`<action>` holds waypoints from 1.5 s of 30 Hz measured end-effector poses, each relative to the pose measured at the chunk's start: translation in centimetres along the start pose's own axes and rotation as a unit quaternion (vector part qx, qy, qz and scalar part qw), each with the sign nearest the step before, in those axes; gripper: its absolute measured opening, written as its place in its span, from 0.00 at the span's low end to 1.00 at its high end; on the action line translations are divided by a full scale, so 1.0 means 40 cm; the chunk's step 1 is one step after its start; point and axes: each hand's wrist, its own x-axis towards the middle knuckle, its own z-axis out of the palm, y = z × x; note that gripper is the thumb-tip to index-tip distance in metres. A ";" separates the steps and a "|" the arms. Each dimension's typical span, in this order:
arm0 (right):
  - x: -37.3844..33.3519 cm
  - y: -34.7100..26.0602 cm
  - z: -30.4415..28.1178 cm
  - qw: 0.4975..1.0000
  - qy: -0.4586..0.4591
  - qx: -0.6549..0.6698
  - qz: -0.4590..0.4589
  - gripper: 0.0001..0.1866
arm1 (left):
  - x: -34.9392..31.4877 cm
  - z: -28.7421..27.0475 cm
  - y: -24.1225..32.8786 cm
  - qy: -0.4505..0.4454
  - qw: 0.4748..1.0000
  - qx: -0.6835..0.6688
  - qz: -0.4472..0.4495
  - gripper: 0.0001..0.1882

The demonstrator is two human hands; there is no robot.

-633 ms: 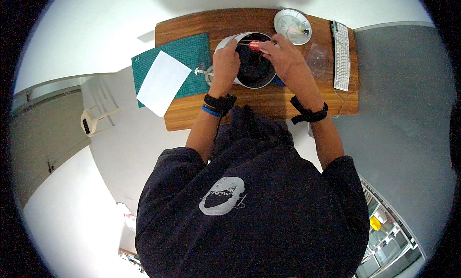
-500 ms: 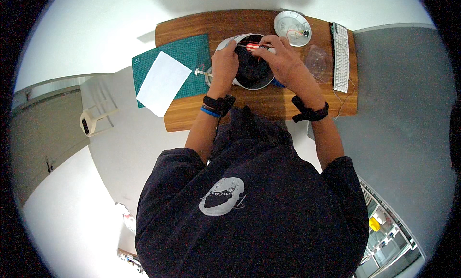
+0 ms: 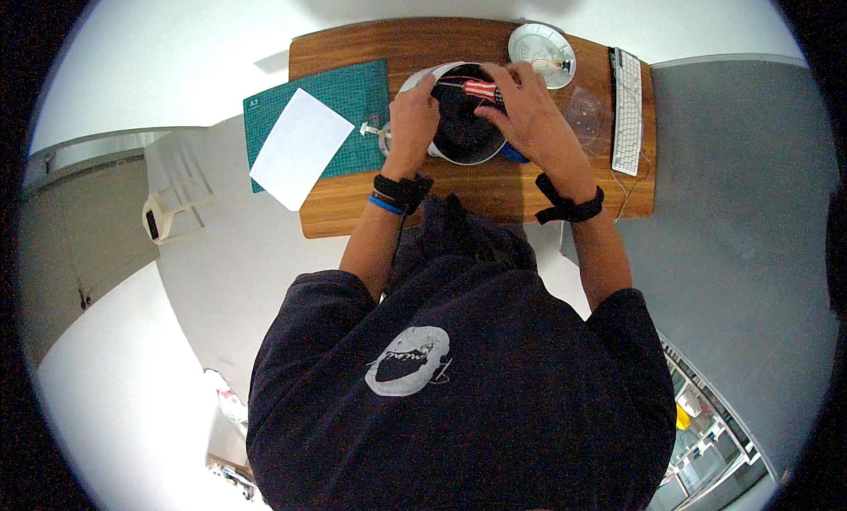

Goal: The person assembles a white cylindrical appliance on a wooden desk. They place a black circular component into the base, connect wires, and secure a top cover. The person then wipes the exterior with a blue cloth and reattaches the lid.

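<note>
A round white housing with a dark inside stands on the table in front of me. On its left rim my left hand is closed, with its fingertips near the screwdriver's thin shaft. My right hand is over the housing's right side. Its fingers are round the handle of a screwdriver with red and white stripes, while the thumb stands a little away from the handle. The screwdriver lies roughly level, its shaft pointing left across the opening. Its tip is hard to make out beside the left fingers.
White paper lies on a green cutting mat at the left. Right of the housing are a round white lid-like part with wires, a clear plastic piece and a white keyboard. All rest on the wooden table.
The screwdriver and my right hand have shifted slightly right. My right thumb has come away from the handle. My left hand stays on the rim.
</note>
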 end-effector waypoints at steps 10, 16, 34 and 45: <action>-0.008 0.033 0.033 0.996 0.085 0.037 -0.006 0.21 | -0.006 0.017 -0.022 0.009 1.000 0.003 0.010 0.22; 0.010 -0.002 0.008 0.970 -0.067 0.120 0.200 0.27 | 0.003 0.025 -0.033 0.022 0.999 0.018 0.014 0.22; 0.004 0.051 0.065 0.978 0.004 0.161 0.132 0.23 | -0.005 0.004 -0.041 0.028 0.999 -0.021 -0.027 0.17; 0.027 -0.013 0.010 0.962 -0.096 0.153 0.203 0.27 | 0.008 0.011 -0.046 0.015 0.999 0.014 -0.024 0.19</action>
